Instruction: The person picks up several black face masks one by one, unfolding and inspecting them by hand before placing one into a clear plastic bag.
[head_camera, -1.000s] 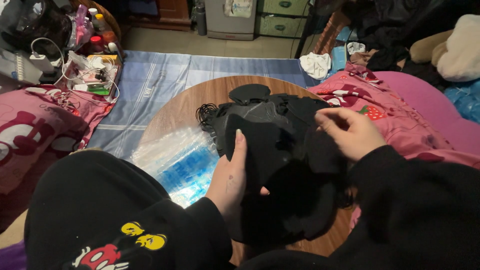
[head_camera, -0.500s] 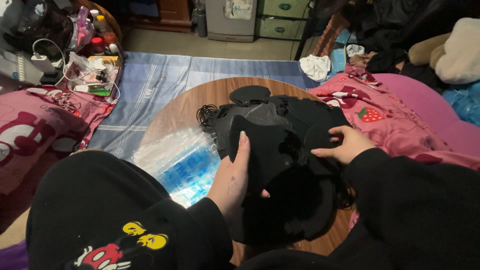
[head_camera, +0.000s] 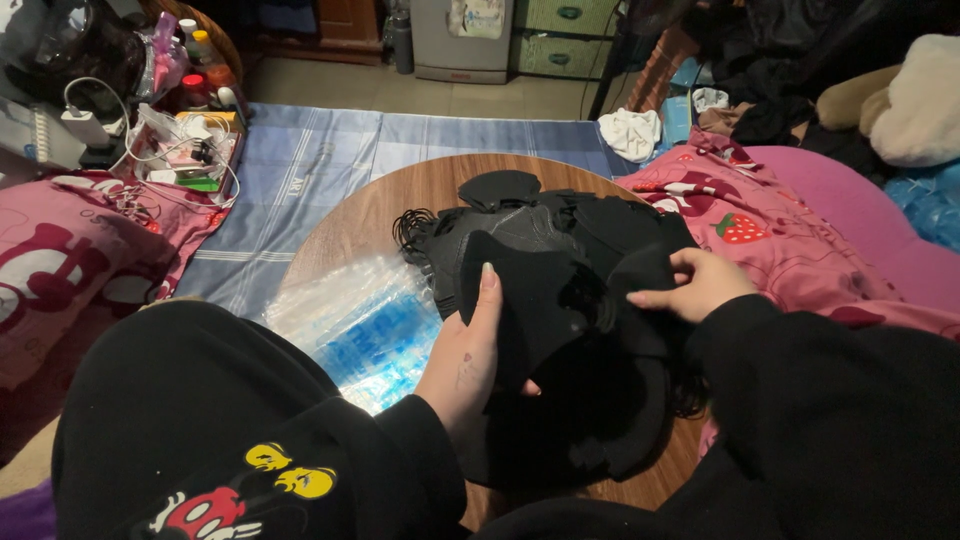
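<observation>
Left hand (head_camera: 468, 360) grips a stack of flat black fabric cut-outs (head_camera: 560, 300) over the round wooden table (head_camera: 380, 205), right hand (head_camera: 700, 285) fingers (head_camera: 655, 297) pinching its edge.

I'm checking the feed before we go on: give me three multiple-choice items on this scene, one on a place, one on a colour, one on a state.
1. Where does the clear plastic packet with blue inside lie?
A. On the round wooden table, to the left of the black pieces
B. On the pink bedding
C. On the floor by the cabinet

2. What colour are the flat pieces piled under the hands?
A. White
B. Black
C. Pink

3. What is the left hand doing?
A. Hanging free above the table
B. Holding a black piece, fingers up along its edge
C. Resting on the packet

Answers: 1 A, the packet sits on the tabletop beside the pile. 2 B, the whole pile is black. 3 B, the left hand grips a piece while the right hand pinches the pile's right side.
</observation>
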